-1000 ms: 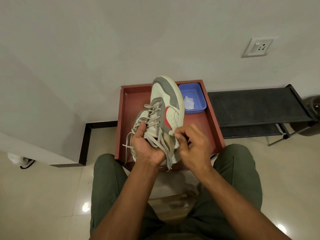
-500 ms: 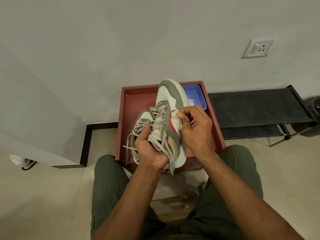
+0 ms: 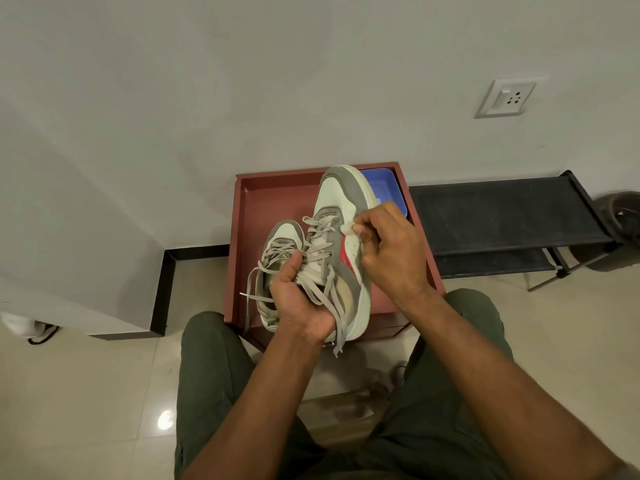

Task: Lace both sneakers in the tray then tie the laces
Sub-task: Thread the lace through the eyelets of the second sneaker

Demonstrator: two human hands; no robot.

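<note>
- The person's legs in green trousers (image 3: 214, 393) fill the 6 o'clock part of the view, both forearms reaching up from there.
- The left hand (image 3: 300, 299) has its fingers clenched round the loose grey laces (image 3: 332, 299) and the tongue of the raised sneaker (image 3: 341, 233), hiding much of that shoe's opening.
- The right hand (image 3: 391, 247), at 3 o'clock of that shoe, pinches a lace tip (image 3: 346, 229) between thumb and fingers against the shoe's side.
- The raised sneaker points its toe to 12 o'clock, tilted, above the red tray (image 3: 249, 216).
- A second sneaker (image 3: 282, 237) lies just at 9 o'clock of the first, partly behind the left hand, its laces trailing over the tray's near edge.
- A blue tub (image 3: 389, 183) sits in the tray's 1 o'clock corner, mostly covered by the raised toe.
- A black rack (image 3: 498, 216) stands at 3 o'clock of the tray.
- On the wall at 1 o'clock is a socket (image 3: 505, 98).
</note>
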